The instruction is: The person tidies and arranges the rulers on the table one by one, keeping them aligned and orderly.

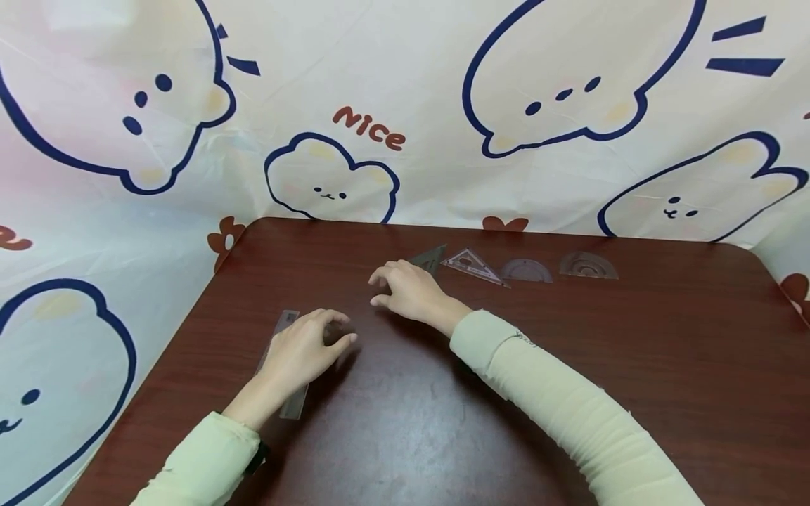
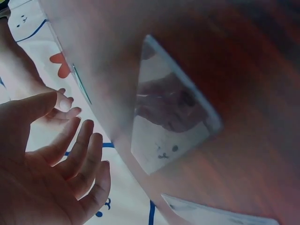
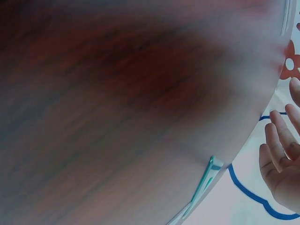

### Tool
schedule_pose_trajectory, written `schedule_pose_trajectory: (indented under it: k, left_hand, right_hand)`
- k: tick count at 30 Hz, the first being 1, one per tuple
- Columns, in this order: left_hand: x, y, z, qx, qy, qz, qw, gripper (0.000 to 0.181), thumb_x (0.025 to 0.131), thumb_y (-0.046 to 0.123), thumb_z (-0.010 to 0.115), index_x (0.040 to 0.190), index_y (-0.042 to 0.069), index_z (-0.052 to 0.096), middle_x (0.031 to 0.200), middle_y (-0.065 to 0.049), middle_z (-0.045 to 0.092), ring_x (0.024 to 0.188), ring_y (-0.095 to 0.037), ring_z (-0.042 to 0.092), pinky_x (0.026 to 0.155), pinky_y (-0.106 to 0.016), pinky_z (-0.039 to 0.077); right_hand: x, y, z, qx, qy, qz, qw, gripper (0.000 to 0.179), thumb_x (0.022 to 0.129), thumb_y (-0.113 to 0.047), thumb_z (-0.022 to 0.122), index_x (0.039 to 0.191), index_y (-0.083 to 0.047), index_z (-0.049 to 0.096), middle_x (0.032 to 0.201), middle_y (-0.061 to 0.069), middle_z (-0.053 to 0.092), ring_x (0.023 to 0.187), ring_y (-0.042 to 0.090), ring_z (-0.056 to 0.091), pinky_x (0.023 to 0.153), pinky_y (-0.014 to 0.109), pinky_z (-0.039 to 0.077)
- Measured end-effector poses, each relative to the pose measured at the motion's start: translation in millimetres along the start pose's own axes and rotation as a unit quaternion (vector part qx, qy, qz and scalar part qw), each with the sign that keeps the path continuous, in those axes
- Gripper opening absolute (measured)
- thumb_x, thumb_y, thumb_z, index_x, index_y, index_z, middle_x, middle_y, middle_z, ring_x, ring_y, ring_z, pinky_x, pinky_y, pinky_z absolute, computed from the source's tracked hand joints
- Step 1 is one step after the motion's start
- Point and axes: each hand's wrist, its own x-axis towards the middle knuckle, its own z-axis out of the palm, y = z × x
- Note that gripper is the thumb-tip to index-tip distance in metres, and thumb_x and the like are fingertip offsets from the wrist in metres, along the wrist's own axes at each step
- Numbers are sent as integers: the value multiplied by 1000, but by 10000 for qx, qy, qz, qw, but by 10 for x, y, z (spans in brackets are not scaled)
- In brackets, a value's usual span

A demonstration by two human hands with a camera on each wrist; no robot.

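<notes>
My left hand hovers above clear straight rulers at the left of the table, its fingers loosely bent with nothing between them. The hand hides the rulers' middle parts. In the left wrist view, two clear flat pieces show, a nearer glossy one and another at the bottom edge. Farther back, my right hand is held over the table with curved fingers and holds nothing. Just behind it lies a dark see-through set square, partly covered by the hand. The right wrist view shows the right hand's fingers apart.
A clear set square and two clear protractors lie in a row along the back of the brown table. A cartoon-printed cloth hangs behind the table and along its left side.
</notes>
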Motion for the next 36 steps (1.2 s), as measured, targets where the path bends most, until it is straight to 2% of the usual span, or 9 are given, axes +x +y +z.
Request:
schedule_pose_trajectory:
  k: [4, 7, 16, 25, 30, 36]
  left_hand:
    - [69, 59, 31, -42, -50, 28, 10000, 35, 91, 39, 71, 118, 17, 69, 106, 0, 67, 88, -18, 62, 72, -48, 49]
    - [120, 104, 49, -39, -49, 54, 10000, 36, 91, 40, 71, 119, 17, 69, 106, 1, 66, 82, -15, 60, 70, -48, 48]
    - [296, 236, 97, -124, -57, 176, 9998, 38, 91, 40, 71, 120, 16, 68, 111, -2, 66, 87, -17, 61, 72, -48, 49]
    - [458, 387, 172, -260, -141, 118, 9995, 42, 92, 42, 69, 123, 15, 67, 122, -3, 65, 108, -24, 62, 84, -54, 48]
    - [537, 441, 203, -337, -185, 88, 9992, 42, 92, 43, 69, 123, 16, 67, 122, -3, 65, 110, -24, 61, 87, -56, 46]
    - [614, 438, 226, -422, -202, -23, 9989, 40, 93, 43, 68, 124, 17, 66, 124, -3, 64, 112, -25, 60, 90, -57, 44]
  right_hand:
    - [-20, 65, -36, 69, 67, 19, 10000, 35, 93, -30, 72, 123, -13, 67, 106, 2, 63, 98, 17, 57, 80, 33, 49]
    - [-33, 113, -66, 39, 99, 68, 9999, 35, 93, -30, 71, 123, -12, 67, 106, 2, 63, 98, 17, 57, 81, 33, 49]
    - [-78, 285, -210, 47, 220, 276, 9994, 35, 93, -28, 72, 123, -10, 67, 109, 4, 64, 100, 19, 57, 83, 35, 49]
    - [-129, 459, -285, 119, 311, 511, 9981, 34, 92, -25, 73, 122, -9, 68, 108, 4, 64, 100, 20, 58, 83, 37, 50]
    - [-137, 555, -329, 112, 351, 629, 9973, 33, 92, -24, 73, 121, -10, 68, 108, 4, 64, 100, 20, 58, 82, 37, 50]
    - [-137, 642, -366, 252, 409, 737, 9961, 33, 92, -23, 73, 122, -10, 68, 112, 5, 63, 102, 21, 56, 84, 39, 49]
